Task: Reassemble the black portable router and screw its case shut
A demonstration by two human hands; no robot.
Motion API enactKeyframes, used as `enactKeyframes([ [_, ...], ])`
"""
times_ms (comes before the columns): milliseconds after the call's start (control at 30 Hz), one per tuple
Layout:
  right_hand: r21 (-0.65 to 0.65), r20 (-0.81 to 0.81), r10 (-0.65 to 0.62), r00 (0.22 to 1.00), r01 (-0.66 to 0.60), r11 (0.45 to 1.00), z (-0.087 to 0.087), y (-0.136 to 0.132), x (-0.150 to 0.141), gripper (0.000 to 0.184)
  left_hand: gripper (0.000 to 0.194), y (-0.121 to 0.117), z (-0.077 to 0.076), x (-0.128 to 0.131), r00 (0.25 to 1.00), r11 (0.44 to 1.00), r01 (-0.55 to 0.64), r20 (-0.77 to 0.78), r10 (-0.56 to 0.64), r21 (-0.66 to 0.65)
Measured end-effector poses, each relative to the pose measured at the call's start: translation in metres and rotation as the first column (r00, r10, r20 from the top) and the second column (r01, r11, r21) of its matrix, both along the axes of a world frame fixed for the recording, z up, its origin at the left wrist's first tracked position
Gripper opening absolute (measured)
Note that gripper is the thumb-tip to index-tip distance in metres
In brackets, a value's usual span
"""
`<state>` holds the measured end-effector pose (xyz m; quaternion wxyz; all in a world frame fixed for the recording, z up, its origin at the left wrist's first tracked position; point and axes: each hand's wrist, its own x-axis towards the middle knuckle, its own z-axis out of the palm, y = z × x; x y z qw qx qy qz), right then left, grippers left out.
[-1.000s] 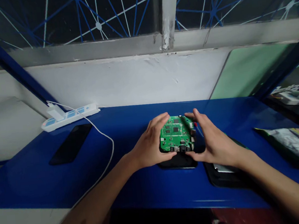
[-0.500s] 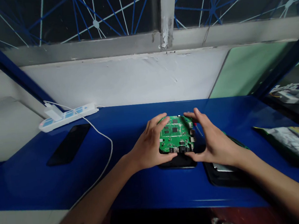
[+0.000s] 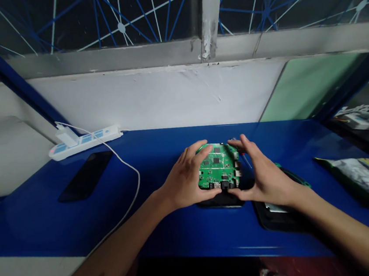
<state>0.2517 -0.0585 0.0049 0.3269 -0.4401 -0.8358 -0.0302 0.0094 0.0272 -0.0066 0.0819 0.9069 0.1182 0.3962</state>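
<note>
Gripping green circuit board [image 3: 222,168] between left hand [image 3: 182,180] and right hand [image 3: 269,177], thumbs at near edge | black casing [image 3: 222,202] under grip, seating unclear | screwdriver [image 3: 247,162] just right of grip | black phone [image 3: 86,177] farther left on desk [image 3: 169,240] | barely changed since a moment ago; board position seemingly unaltered

Room over blue tabletop [image 3: 155,152] between white cable [image 3: 139,182] and left grip [image 3: 185,179]; black casing [image 3: 272,223] obstructs beside right forearm [image 3: 337,214].
</note>
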Motion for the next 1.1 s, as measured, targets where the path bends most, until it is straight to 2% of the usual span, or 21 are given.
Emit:
enactKeyframes([
  [300,-0.025,-0.004,-0.008,1.0,0.008,1.0,0.002,-0.001,0.0,0.12,0.111,0.002,-0.001,0.001,0.999,0.999,0.032,0.016,-0.031,-0.015],
  [467,-0.113,-0.009,-0.009,1.0,0.008,0.994,0.003,-0.003,0.001,0.121,0.108,0.002,0.0,0.0,0.998,0.997,0.056,0.04,-0.054,-0.056],
  [700,-0.205,0.038,-0.029,0.999,0.036,0.978,0.007,-0.006,0.007,0.089,0.114,0.005,0.001,-0.004,0.996,0.987,0.087,0.014,-0.086,-0.132],
  [1100,-0.152,0.178,-0.006,0.984,0.033,0.988,0.011,-0.005,0.009,0.089,0.108,0.006,0.003,-0.007,0.993,0.989,0.112,-0.023,-0.115,-0.096],
])
